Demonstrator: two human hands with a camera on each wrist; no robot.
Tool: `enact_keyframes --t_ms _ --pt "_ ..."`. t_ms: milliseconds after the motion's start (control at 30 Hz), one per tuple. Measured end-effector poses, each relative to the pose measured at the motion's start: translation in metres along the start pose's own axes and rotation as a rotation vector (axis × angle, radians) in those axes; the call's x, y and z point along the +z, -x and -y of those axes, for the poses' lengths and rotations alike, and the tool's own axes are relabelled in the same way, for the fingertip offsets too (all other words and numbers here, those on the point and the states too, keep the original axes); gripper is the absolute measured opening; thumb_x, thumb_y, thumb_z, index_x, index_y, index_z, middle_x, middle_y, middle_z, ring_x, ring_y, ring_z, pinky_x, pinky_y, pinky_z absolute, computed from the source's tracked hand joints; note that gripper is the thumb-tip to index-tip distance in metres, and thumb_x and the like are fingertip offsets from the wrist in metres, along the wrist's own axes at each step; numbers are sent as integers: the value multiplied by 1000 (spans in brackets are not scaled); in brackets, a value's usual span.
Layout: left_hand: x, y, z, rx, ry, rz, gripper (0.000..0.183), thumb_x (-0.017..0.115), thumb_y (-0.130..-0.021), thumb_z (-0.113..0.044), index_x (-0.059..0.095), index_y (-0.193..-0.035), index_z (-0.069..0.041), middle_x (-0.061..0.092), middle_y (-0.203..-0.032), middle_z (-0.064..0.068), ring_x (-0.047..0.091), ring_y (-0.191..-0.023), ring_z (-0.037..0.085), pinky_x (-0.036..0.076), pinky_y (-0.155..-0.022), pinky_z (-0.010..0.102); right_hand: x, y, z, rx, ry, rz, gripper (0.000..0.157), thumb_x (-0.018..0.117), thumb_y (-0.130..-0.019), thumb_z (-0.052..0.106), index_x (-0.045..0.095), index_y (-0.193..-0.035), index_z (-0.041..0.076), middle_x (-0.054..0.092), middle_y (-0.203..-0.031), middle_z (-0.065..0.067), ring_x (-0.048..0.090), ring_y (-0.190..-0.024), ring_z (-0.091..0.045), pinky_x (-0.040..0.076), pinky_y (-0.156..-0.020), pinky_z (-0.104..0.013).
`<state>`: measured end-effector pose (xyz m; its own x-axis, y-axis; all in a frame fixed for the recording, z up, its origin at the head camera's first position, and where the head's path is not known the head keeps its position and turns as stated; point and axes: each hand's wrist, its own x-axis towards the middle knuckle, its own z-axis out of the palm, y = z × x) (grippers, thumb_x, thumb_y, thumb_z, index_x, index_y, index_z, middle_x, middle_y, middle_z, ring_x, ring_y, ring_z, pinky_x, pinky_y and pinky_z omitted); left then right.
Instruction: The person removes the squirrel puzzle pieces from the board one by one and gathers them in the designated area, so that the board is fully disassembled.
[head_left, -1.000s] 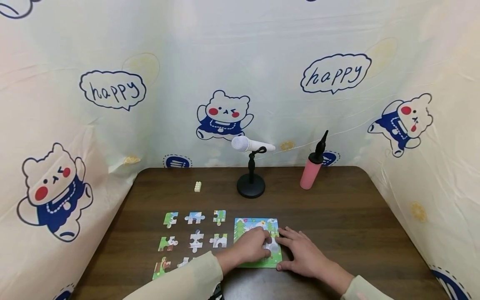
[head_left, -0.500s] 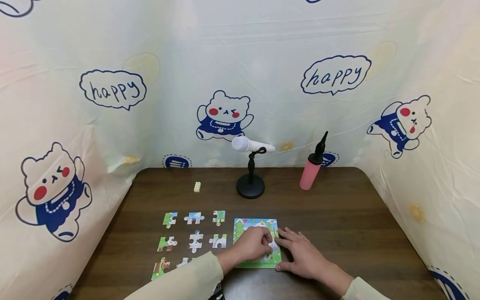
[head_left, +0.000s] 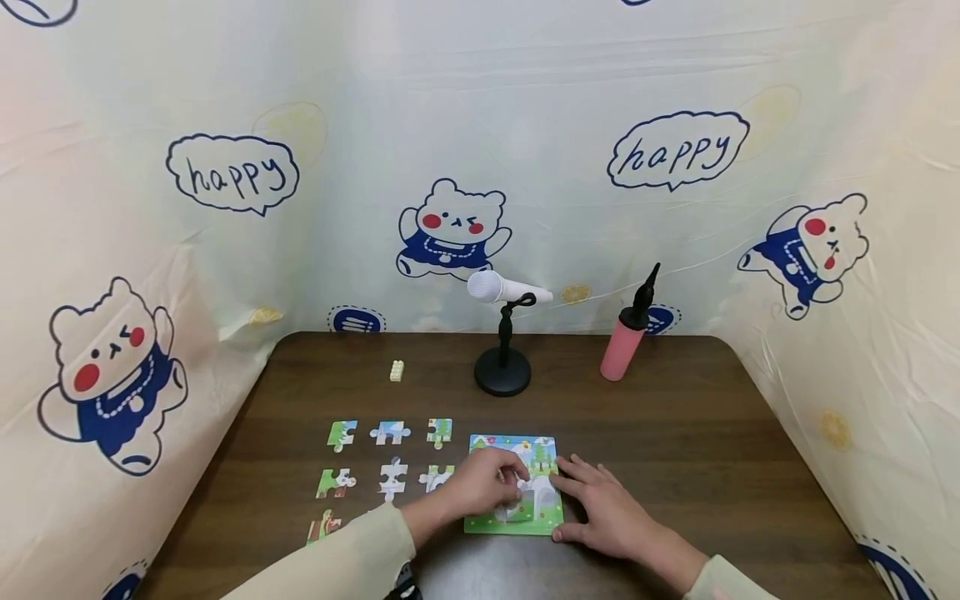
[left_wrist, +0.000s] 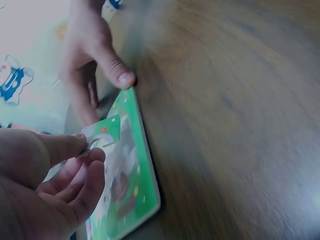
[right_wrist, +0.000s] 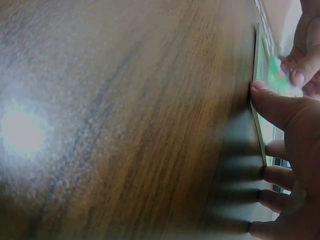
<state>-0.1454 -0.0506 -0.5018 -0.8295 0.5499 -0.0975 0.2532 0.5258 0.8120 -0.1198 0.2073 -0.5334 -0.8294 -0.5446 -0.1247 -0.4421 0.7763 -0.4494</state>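
A square puzzle board (head_left: 550, 527) with a green border and a cartoon scene lies flat on the table. Over it, my left hand (head_left: 483, 483) pinches a puzzle piece (left_wrist: 106, 129) between thumb and fingers. Green with a red flower and a grey part, the piece is raised and tilted above the board. My right hand (head_left: 603, 510) rests at the board's right edge, its thumb (right_wrist: 267, 100) and fairly straight fingers touching the side. Part of the board's left side is hidden by my left hand.
Several loose puzzle pieces (head_left: 389, 432) lie in rows to the left, the lowest partly hidden by my left sleeve. Behind stand a white microphone (head_left: 510, 288) on a black stand (head_left: 502, 372), a pink hand pump (head_left: 622, 350) and a small cream block (head_left: 397, 371).
My left hand has lifted the piece from the board's lower right part and moved left, uncovering more of the board. The right hand has stayed at the right edge.
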Motion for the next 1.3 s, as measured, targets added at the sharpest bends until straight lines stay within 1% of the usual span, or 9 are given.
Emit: enact_keyframes --t_ms 133,367,500,633,733,900,1000,1133,1300 --pt "-16 14 8 -28 38 -9 17 75 -87 0 74 -103 -2 65 -76 0 57 -64 7 49 -58 24 -1 -3 -1 7 2 13 77 74 -86 60 57 -148 18 42 -161 -10 33 -151 -40 28 -114 -70" --pt "-39 46 30 -105 109 -24 15 75 -89 -3 72 -104 -2 65 -76 2 61 -60 19 51 -52 30 0 -1 0 24 -7 32 79 73 -85 62 56 -148 18 40 -163 -9 31 -152 -39 26 -115 -70" --pt "-51 63 41 -106 125 -29 14 73 -89 -1 73 -103 1 66 -77 5 61 -59 20 51 -51 31 1 -1 0 27 -11 30 78 73 -86 63 56 -148 19 40 -163 -9 31 -152 -39 26 -115 -70" --pt "-57 74 49 -112 129 -17 14 69 -89 4 73 -102 3 68 -75 8 59 -56 18 49 -50 30 1 -1 1 29 -11 34 78 73 -86 63 56 -148 19 40 -163 -9 31 -152 -39 26 -116 -69" --pt "-57 78 53 -113 66 -25 15 69 -86 6 75 -99 1 68 -74 5 58 -57 13 49 -51 28 -1 -1 1 30 -11 38 78 73 -85 63 56 -148 20 40 -163 -8 31 -152 -39 26 -116 -69" --pt "-53 79 56 -80 -121 -60 13 76 -82 2 77 -94 -3 67 -73 -4 55 -64 4 47 -59 24 -3 0 2 31 -11 36 79 73 -85 63 56 -148 20 40 -163 -8 31 -152 -39 26 -115 -69" --pt "-51 78 57 -59 -202 -79 14 76 -80 0 77 -93 -4 65 -71 -7 53 -63 1 46 -60 24 -3 0 1 26 -10 31 79 73 -86 62 56 -149 19 39 -163 -8 31 -152 -38 27 -116 -68" --pt "-48 77 56 -65 -268 -93 14 75 -79 -2 78 -92 -7 62 -68 -10 50 -61 0 45 -59 24 -3 1 1 20 -15 29 78 73 -87 61 55 -149 18 39 -163 -8 31 -152 -38 27 -116 -67" --pt "-46 79 52 -90 -301 -91 12 77 -79 -2 77 -89 -8 59 -67 -10 48 -61 2 43 -58 25 -2 1 1 21 -22 33 77 73 -87 61 55 -150 19 39 -163 -8 31 -152 -38 27 -116 -67"
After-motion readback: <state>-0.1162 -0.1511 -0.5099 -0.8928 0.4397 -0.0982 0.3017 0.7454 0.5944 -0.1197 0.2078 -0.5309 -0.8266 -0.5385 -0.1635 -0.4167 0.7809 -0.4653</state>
